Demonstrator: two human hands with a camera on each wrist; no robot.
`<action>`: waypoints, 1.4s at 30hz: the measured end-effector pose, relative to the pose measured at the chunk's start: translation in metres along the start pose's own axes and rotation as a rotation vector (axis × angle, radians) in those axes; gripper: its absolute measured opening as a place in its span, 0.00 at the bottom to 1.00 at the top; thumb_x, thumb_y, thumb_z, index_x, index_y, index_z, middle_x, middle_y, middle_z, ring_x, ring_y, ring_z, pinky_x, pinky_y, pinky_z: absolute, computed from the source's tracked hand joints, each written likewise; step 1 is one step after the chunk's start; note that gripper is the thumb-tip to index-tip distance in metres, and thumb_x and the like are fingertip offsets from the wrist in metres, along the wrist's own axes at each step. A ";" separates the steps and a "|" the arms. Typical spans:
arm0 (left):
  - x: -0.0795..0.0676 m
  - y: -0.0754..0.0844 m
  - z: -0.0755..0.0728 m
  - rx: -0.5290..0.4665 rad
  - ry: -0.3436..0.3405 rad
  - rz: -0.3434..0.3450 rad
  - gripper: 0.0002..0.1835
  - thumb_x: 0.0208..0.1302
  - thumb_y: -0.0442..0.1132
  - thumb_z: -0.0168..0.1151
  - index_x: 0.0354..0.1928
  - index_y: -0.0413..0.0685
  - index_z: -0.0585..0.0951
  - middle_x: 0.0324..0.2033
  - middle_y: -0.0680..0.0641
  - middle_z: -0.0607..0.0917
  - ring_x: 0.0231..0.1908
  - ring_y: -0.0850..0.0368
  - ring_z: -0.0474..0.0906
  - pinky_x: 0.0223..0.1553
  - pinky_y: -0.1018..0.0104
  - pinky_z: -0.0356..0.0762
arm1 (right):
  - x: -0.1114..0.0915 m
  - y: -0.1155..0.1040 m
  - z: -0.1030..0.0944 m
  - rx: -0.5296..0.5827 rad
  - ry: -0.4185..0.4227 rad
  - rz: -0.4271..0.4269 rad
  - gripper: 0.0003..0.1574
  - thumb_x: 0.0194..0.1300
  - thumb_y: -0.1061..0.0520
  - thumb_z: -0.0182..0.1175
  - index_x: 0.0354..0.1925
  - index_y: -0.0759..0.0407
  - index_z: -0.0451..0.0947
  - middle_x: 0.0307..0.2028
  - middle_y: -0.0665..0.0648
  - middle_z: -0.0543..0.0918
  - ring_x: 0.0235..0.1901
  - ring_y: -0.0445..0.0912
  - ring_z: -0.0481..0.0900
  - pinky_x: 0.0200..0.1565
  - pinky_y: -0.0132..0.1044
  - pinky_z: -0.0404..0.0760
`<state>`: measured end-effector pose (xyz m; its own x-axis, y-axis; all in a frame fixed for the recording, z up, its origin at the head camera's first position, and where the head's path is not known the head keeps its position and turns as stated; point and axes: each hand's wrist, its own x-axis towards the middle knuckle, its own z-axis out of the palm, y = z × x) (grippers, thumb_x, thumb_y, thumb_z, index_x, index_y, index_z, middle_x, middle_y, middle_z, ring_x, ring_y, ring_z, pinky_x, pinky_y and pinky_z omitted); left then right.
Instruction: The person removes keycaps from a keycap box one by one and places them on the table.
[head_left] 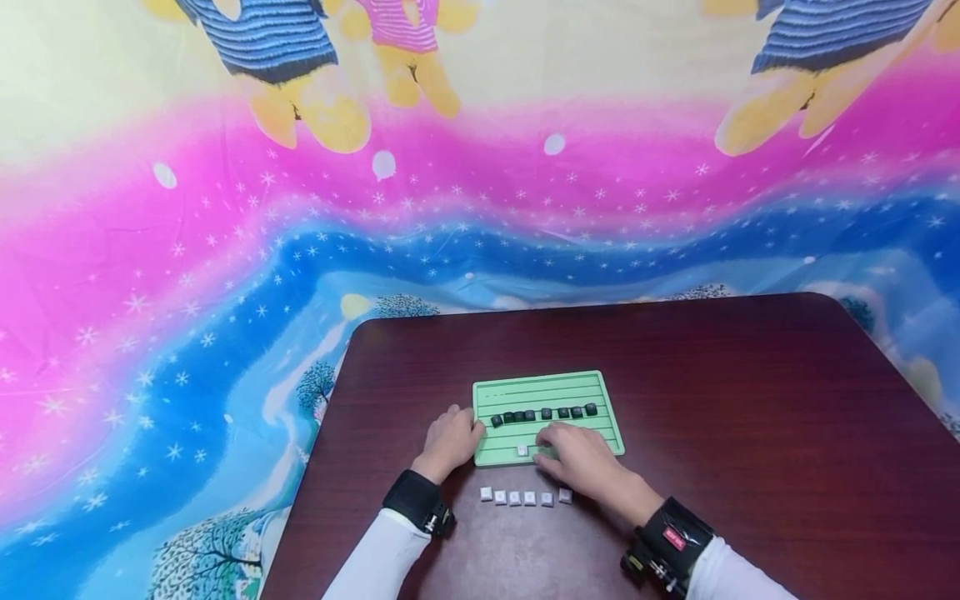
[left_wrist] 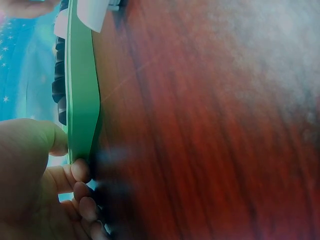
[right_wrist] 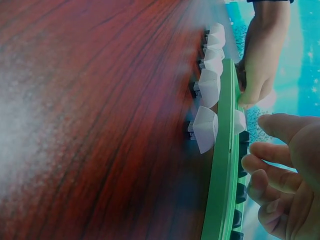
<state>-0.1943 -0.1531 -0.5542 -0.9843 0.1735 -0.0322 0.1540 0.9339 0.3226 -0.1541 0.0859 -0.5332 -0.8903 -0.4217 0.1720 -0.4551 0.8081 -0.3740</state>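
A light green tray with raised ribs lies on the table, carrying a row of several black keycaps across its middle. One white keycap sits near the tray's front edge. My left hand grips the tray's left edge between thumb and fingers, as the left wrist view shows. Over the front right part of the tray is my right hand, its fingers loosely bent with nothing held. In the right wrist view its thumb and fingertips hover beside the white keycap, apart from it.
Several white keycaps stand in a row on the table in front of the tray; dark stems show beneath them in the right wrist view. The dark red wooden table backs onto a colourful printed cloth.
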 end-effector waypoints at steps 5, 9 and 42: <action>0.001 0.000 0.000 0.009 -0.005 -0.011 0.18 0.70 0.44 0.51 0.20 0.51 0.68 0.23 0.48 0.70 0.22 0.54 0.64 0.24 0.63 0.62 | 0.004 -0.002 0.003 0.007 0.007 -0.001 0.14 0.60 0.46 0.71 0.42 0.49 0.86 0.37 0.46 0.87 0.34 0.42 0.85 0.34 0.38 0.82; 0.001 0.000 0.000 0.012 -0.009 -0.014 0.18 0.70 0.44 0.51 0.20 0.51 0.68 0.23 0.48 0.70 0.22 0.54 0.65 0.24 0.62 0.62 | 0.007 -0.003 0.005 0.014 0.014 -0.011 0.15 0.59 0.46 0.72 0.43 0.50 0.86 0.37 0.46 0.87 0.35 0.42 0.85 0.33 0.37 0.81; 0.001 0.000 0.002 0.020 0.007 -0.008 0.18 0.71 0.44 0.51 0.20 0.51 0.68 0.23 0.48 0.70 0.22 0.54 0.65 0.24 0.63 0.62 | 0.020 -0.011 0.019 -0.001 -0.056 -0.029 0.16 0.59 0.50 0.71 0.45 0.52 0.85 0.39 0.49 0.86 0.35 0.45 0.85 0.32 0.41 0.80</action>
<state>-0.1949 -0.1520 -0.5556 -0.9861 0.1640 -0.0277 0.1480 0.9412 0.3036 -0.1665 0.0608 -0.5427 -0.8742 -0.4674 0.1313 -0.4808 0.7958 -0.3682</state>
